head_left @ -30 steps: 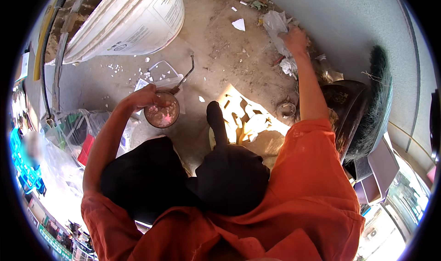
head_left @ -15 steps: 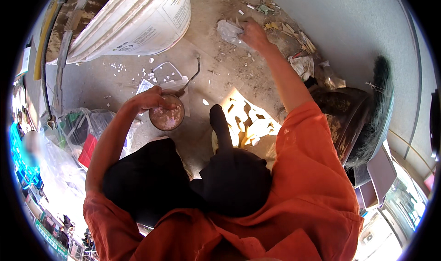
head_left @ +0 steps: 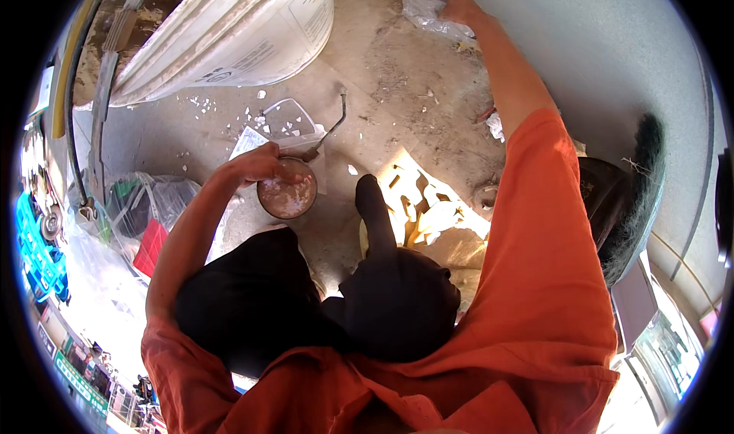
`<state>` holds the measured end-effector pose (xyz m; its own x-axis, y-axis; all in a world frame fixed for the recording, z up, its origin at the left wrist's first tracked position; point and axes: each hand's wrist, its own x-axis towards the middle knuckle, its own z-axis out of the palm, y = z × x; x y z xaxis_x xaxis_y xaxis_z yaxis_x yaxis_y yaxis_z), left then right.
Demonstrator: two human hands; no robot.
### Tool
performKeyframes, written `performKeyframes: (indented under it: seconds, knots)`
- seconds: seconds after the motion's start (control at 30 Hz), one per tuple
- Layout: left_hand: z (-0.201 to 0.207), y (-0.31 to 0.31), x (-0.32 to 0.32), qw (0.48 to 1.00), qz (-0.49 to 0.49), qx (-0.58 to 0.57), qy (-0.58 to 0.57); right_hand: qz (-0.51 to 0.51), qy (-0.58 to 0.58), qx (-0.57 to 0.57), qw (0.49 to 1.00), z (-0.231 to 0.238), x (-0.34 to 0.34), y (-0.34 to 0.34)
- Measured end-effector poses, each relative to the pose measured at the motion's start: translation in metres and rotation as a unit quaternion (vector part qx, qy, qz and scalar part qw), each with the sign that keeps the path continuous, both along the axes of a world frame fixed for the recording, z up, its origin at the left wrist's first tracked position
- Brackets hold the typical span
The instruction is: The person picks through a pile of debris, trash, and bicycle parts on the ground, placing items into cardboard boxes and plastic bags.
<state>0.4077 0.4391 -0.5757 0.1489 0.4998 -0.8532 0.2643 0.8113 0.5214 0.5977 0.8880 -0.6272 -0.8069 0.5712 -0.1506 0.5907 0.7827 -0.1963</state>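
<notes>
Head view: left hand [head_left: 256, 165] holds a bowl [head_left: 289, 193] at left; right hand [head_left: 461, 9] grips clear plastic [head_left: 427, 11] far right.

Crumpled clear plastic bag [head_left: 428, 12] ahead; round, pink-mottled dish [head_left: 289, 192] nearer, leftward

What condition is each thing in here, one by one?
Round container: open side up, pinkish inside.
Left hand: closed on the container's edge.
Clear plastic bag: crumpled.
Right hand: gripping that bag.
Metal rod: bent.
White flakes: scattered.
White plastic bucket: dirt-streaked.
Floor: dirty, partly sunlit.
</notes>
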Motion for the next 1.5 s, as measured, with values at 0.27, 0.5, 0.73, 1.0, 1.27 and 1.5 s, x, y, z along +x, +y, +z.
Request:
performKeyframes:
  seconds: [0.27, 0.5, 0.73, 1.0, 1.27, 1.5]
  knots:
    - [0.022, 0.015, 0.004, 0.999, -0.025, -0.037, -0.013, -0.033, -0.182, 0.025, 0.982, 0.021, -0.006, -0.047]
    - [0.002, 0.002, 0.003, 0.999, 0.028, -0.004, -0.038, -0.108, -0.001, 0.076, 0.991, 0.015, 0.025, -0.044]
    - [0.035, 0.017, 0.015, 0.991, 0.076, -0.015, -0.105, -0.139, -0.015, 0.007, 0.990, -0.008, 0.029, -0.020]
    - [0.064, 0.000, -0.005, 0.984, 0.128, -0.033, -0.121, -0.128, -0.010, -0.020, 0.992, 0.014, 0.032, -0.068]
    - [0.141, -0.105, -0.041, 0.970, 0.227, 0.075, -0.039, -0.080, 0.053, -0.432, 0.897, 0.115, -0.011, -0.205]
    - [0.241, -0.220, -0.064, 0.863, 0.467, 0.190, -0.015, 0.075, -0.005, -0.509, 0.857, 0.153, -0.078, -0.299]
